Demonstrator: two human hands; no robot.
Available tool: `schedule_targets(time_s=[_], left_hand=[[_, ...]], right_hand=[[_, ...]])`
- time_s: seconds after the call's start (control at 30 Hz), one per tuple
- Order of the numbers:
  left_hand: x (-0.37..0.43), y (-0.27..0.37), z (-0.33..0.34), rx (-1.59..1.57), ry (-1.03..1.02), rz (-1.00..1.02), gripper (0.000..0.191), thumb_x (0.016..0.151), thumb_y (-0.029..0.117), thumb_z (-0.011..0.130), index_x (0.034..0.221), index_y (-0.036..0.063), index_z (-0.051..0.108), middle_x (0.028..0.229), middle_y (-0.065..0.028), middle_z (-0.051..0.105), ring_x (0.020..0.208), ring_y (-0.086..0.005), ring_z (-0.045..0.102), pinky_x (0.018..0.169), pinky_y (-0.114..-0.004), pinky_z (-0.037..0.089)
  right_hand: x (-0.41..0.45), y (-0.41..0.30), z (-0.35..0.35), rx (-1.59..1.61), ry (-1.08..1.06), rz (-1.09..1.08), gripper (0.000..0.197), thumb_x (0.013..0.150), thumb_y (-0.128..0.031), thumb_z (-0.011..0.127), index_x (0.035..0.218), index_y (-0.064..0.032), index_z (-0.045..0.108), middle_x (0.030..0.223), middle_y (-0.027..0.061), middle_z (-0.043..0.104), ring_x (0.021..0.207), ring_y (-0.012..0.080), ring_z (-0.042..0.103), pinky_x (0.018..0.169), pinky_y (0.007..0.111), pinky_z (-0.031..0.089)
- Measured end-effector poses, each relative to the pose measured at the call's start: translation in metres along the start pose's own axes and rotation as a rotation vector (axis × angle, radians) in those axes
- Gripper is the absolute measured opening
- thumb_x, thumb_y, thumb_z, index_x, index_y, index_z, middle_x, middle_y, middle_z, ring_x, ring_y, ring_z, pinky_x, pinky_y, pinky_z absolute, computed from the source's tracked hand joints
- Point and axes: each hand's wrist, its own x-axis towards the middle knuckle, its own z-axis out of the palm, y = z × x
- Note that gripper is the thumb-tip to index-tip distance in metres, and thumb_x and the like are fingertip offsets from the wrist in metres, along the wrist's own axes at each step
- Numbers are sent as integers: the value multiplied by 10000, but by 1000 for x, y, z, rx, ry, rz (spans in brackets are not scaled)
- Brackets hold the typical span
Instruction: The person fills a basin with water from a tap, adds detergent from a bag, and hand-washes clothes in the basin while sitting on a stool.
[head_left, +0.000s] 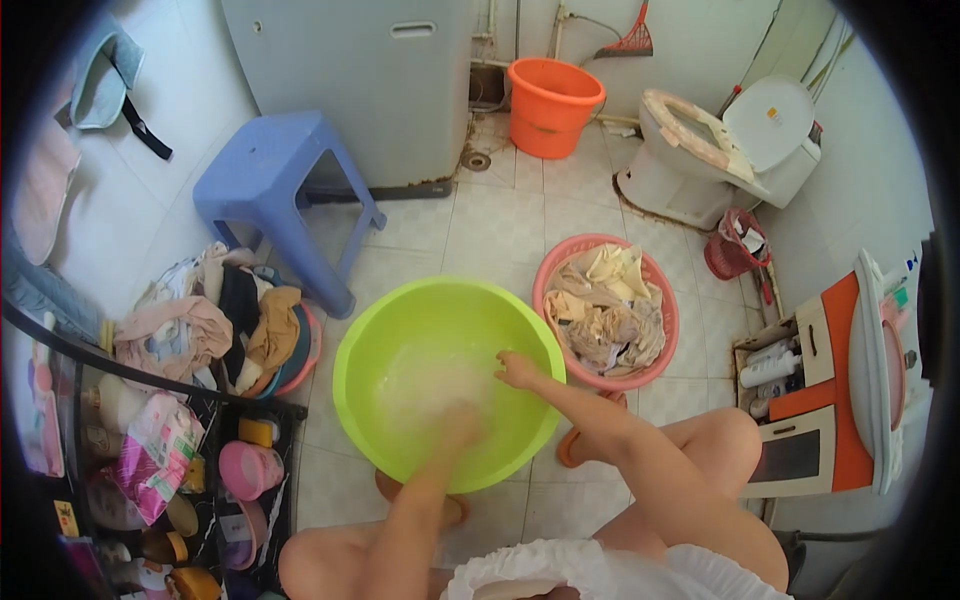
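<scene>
A large lime-green plastic basin (351, 375) stands on the floor before me, with cloudy, pale water (420, 386) in it. My left hand (459, 424) reaches down into this water near the basin's middle. It is blurred, and its fingers are hidden, so whether it grips something cannot be told. Over the right inner side of the basin hangs my right hand (516, 370), fingers loosely bent and apart, with nothing visible in it. Just beyond the right rim sits a round pink plastic basket (670, 307) filled with crumpled beige and cream clothes (611, 315).
Left stand a blue plastic stool (259, 161), a heaped pile of clothes (217, 315) in stacked basins and a black shelf (259, 409) of toiletries. Behind are a grey appliance (360, 90), an orange bucket (555, 112) and a toilet (675, 176). A washbasin cabinet (806, 382) stands right.
</scene>
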Motion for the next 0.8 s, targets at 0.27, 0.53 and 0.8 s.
schedule_targets(time_s=[0.27, 0.53, 0.8], left_hand=[[2, -9, 30, -169, -82, -29, 509, 708, 374, 569, 1087, 43, 492, 1080, -182, 517, 992, -313, 492, 819, -408, 408], [4, -76, 70, -500, -96, -70, 448, 706, 218, 569, 1099, 21, 476, 1059, -220, 514, 979, -348, 496, 837, -415, 398], [-14, -77, 26, -751, 84, -481, 457, 760, 201, 478, 1151, -27, 415, 1181, -240, 422, 1108, -355, 394, 944, -402, 298]], right_hand=[[-9, 19, 22, -89, 22, 52, 521, 694, -251, 619, 1123, -4, 455, 1101, 200, 498, 963, 338, 511, 805, 372, 425], [-22, -42, 89, -512, -309, -762, 475, 655, -191, 601, 1096, -48, 495, 1087, 176, 502, 945, 298, 530, 869, 433, 375], [9, -47, 120, -723, -238, -262, 248, 662, -191, 564, 868, -60, 609, 886, 147, 593, 840, 275, 569, 805, 423, 409]])
